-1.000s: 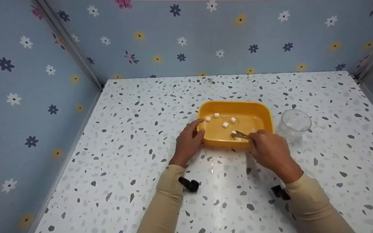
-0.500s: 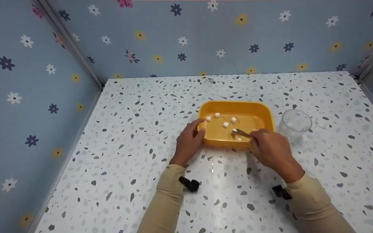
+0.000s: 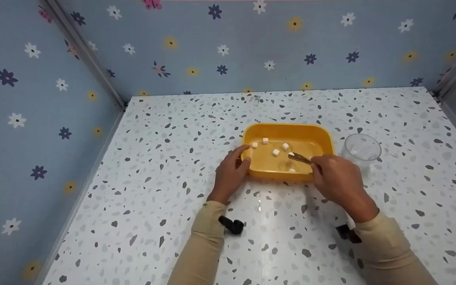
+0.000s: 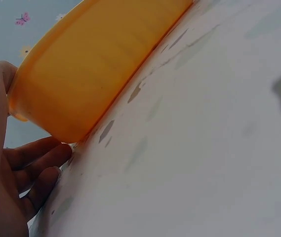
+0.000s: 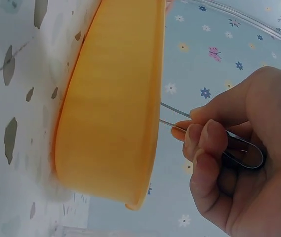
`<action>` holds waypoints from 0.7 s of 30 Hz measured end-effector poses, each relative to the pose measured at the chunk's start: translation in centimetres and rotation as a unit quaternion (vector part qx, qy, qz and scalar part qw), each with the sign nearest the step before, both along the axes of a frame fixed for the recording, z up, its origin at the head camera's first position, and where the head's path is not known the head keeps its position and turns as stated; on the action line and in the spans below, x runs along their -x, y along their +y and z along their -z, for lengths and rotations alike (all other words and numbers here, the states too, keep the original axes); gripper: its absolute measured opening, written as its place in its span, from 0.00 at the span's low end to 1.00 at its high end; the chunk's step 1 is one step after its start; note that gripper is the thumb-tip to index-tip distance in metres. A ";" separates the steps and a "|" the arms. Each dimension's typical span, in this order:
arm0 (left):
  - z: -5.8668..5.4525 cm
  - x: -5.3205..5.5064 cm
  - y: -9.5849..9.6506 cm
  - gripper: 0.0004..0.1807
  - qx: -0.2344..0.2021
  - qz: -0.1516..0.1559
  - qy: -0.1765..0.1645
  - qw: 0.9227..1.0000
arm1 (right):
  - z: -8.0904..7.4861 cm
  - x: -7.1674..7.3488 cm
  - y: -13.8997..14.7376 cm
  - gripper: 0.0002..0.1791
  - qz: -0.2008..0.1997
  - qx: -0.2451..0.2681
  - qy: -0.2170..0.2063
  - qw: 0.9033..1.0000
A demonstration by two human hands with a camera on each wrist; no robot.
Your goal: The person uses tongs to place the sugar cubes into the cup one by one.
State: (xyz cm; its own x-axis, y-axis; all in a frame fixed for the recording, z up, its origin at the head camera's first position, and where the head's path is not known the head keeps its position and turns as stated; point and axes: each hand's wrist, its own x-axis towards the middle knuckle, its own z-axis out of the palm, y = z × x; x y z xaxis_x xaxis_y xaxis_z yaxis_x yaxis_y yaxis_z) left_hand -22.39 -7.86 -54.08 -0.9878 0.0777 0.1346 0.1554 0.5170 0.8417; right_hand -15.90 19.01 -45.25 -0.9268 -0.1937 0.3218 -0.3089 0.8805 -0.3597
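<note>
A yellow plastic tray (image 3: 291,177) stands on the table with several small white cubes (image 3: 276,152) on its floor. My left hand (image 3: 230,174) holds the tray's left end, thumb over the rim and other fingers low by the wall in the left wrist view. With its thumb and fingers, my right hand (image 3: 341,180) pinches small metal tongs (image 3: 301,158), whose bent loop end (image 5: 251,160) shows inside the palm. A white cube (image 3: 291,154) sits at the tongs' tips, over the tray. In the right wrist view the tray wall (image 5: 108,108) hides the tips.
A clear glass (image 3: 360,148) stands right of the tray, close beyond my right hand, with something small and whitish inside. The speckled white table (image 3: 172,158) meets flowered blue walls (image 3: 228,39) at the back and sides.
My right hand has moved slightly right and away from me, lifting the tongs and a cube from near the tray's front wall. The left hand and tray stay put.
</note>
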 end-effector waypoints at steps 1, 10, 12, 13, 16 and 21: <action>0.0 0.0 0.0 0.23 0.001 -0.001 0.001 1.000 | -0.1 0.0 0.0 0.10 0.002 0.001 0.000 1.000; 0.1 -0.1 0.0 0.22 0.000 -0.003 -0.008 1.000 | -0.4 0.0 0.3 0.10 0.016 -0.005 0.014 1.000; 0.1 -0.1 -0.1 0.22 0.002 -0.006 -0.012 1.000 | -0.4 0.0 0.4 0.11 0.017 -0.007 0.020 1.000; 0.1 -0.1 -0.1 0.22 0.003 -0.007 -0.014 1.000 | -0.4 0.0 0.4 0.10 0.016 -0.007 0.022 1.000; 0.1 -0.1 -0.1 0.23 0.005 -0.008 -0.015 1.000 | -0.5 0.0 0.5 0.10 0.014 -0.006 0.031 0.999; 0.1 0.0 0.0 0.22 0.005 -0.003 -0.005 1.000 | -0.6 -0.2 0.7 0.09 0.014 -0.002 0.036 0.999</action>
